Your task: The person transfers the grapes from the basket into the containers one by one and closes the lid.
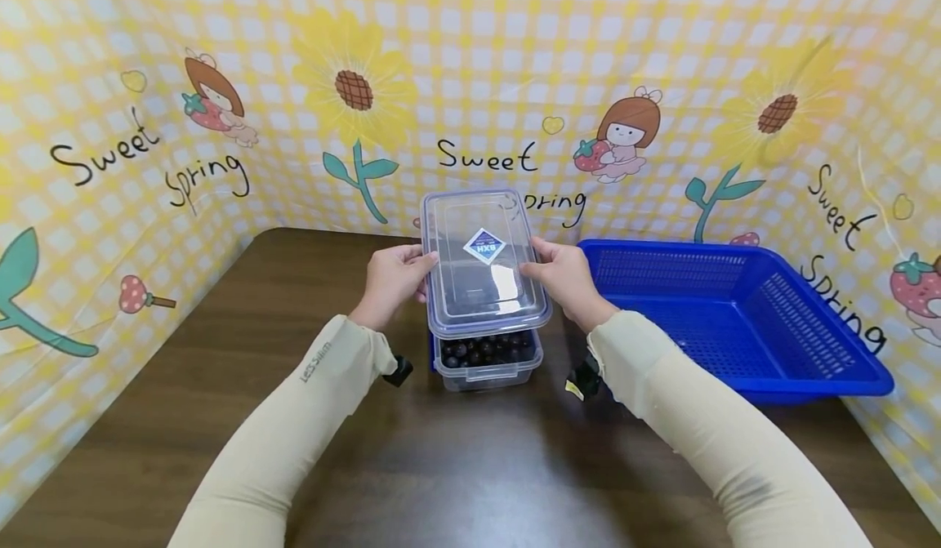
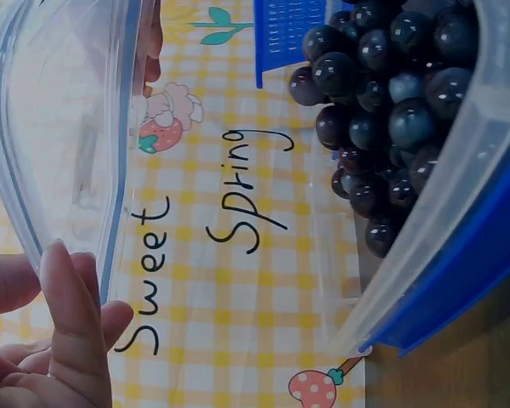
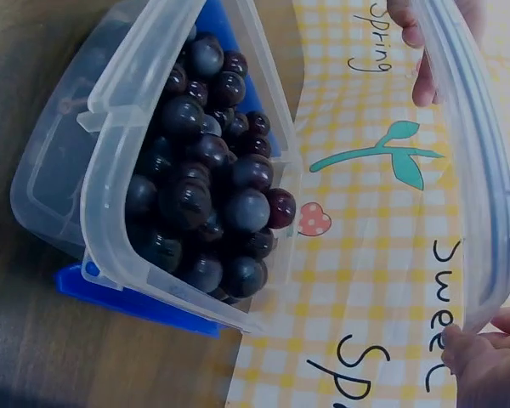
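A clear plastic lid (image 1: 478,287) with a blue seal and a diamond sticker is held between both hands, raised above a clear plastic container (image 1: 488,375). My left hand (image 1: 393,282) pinches the lid's left edge, thumb on top. On the opposite edge, my right hand (image 1: 569,278) pinches it the same way. Dark round grapes (image 3: 208,170) fill the container, which stands on the table below the lid. Blue side flaps (image 3: 136,297) hang folded out from its sides. In the left wrist view, a gap separates the lid from the grapes (image 2: 391,110).
A blue perforated basket (image 1: 706,327) stands at the right, close to my right forearm. The brown wooden table (image 1: 353,466) ends at a yellow checked cloth (image 1: 470,82) with printed flowers and lettering, which rises behind and at both sides.
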The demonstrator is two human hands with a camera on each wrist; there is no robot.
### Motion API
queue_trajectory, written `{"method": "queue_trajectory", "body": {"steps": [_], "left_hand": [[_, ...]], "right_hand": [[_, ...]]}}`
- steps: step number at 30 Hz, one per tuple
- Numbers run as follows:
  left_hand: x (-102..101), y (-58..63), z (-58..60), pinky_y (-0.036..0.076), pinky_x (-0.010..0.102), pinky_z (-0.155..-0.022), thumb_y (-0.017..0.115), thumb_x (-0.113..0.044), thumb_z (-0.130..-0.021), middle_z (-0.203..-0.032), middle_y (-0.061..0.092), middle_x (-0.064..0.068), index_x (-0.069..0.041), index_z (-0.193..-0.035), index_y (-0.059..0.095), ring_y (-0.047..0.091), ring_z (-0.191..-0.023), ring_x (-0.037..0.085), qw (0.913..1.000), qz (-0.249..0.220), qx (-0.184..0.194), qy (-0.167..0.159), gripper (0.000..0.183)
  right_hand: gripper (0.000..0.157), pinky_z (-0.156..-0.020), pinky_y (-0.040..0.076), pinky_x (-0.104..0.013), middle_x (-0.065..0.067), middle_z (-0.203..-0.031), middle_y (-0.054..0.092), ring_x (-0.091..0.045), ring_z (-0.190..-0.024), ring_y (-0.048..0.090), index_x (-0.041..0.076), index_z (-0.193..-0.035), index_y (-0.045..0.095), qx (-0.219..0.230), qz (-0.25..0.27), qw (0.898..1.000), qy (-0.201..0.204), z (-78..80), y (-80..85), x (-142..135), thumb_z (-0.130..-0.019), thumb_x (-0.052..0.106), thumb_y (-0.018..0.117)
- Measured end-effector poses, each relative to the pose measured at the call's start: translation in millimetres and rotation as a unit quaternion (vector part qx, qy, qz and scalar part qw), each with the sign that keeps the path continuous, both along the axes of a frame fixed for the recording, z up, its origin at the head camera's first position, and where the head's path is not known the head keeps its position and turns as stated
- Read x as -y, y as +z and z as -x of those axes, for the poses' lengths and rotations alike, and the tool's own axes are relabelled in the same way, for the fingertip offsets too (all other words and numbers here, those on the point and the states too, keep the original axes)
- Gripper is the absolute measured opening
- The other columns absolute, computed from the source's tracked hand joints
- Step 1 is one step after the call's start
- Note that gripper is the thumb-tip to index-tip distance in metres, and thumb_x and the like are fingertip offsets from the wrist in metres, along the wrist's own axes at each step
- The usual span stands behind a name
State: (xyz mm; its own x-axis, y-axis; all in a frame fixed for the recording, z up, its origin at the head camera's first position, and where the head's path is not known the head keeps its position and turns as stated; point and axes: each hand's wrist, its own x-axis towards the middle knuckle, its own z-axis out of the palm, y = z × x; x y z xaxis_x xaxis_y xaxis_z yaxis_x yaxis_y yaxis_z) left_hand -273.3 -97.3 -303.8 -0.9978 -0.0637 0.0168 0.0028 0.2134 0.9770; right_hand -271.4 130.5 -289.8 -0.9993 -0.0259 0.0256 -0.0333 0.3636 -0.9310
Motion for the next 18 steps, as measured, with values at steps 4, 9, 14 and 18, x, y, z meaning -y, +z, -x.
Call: {"method": "queue_trajectory", "body": {"steps": [4, 9, 14, 18], "left_hand": [[-1.4, -5.6, -1.9, 0.044, 0.017, -0.044, 0.062, -0.017, -0.094, -0.101, 0.069, 0.023, 0.006, -0.124, 0.061, 0.049, -0.042, 0.007, 0.9994, 0.03, -0.016, 0.003, 0.037], [-3.2, -14.4, -4.9, 0.045, 0.019, -0.045, 0.06, -0.016, -0.095, -0.097, 0.069, 0.023, 0.006, -0.124, 0.061, 0.049, -0.043, 0.009, 0.9975, 0.062, -0.028, -0.018, 0.036], [-4.3, -23.8, -5.1, 0.049, 0.021, -0.049, 0.06, -0.016, -0.095, -0.102, 0.069, 0.021, 0.004, -0.128, 0.058, 0.053, -0.049, 0.008, 0.9958, 0.078, -0.017, -0.044, 0.039], [-1.7, -28.5, -7.2, 0.053, 0.025, -0.056, 0.058, -0.017, -0.096, -0.106, 0.068, 0.02, 0.002, -0.133, 0.054, 0.059, -0.06, 0.009, 0.9956, 0.081, -0.005, -0.048, 0.042]], "right_hand": [[0.051, -0.104, 0.038, -0.038, -0.014, -0.141, 0.044, -0.024, -0.132, 0.041, -0.004, -0.137, 0.045, -0.007, -0.022, 1.0, -0.001, -0.4, -5.7, 1.4, -0.089, 0.002, 0.062], [0.049, -0.103, 0.039, -0.038, -0.015, -0.141, 0.045, -0.023, -0.132, 0.041, -0.004, -0.137, 0.046, -0.01, -0.022, 1.0, -0.009, -0.4, -19.0, 0.7, -0.091, 0.002, 0.06], [0.049, -0.105, 0.036, -0.036, -0.015, -0.144, 0.042, -0.022, -0.135, 0.038, -0.004, -0.137, 0.047, -0.007, -0.006, 1.0, -0.019, -1.6, -28.6, -0.4, -0.09, 0.001, 0.06], [0.05, -0.104, 0.037, -0.038, -0.017, -0.143, 0.042, -0.025, -0.134, 0.039, -0.006, -0.138, 0.044, -0.012, -0.008, 1.0, -0.012, -2.8, -35.3, 3.5, -0.09, 0.001, 0.059]]}}
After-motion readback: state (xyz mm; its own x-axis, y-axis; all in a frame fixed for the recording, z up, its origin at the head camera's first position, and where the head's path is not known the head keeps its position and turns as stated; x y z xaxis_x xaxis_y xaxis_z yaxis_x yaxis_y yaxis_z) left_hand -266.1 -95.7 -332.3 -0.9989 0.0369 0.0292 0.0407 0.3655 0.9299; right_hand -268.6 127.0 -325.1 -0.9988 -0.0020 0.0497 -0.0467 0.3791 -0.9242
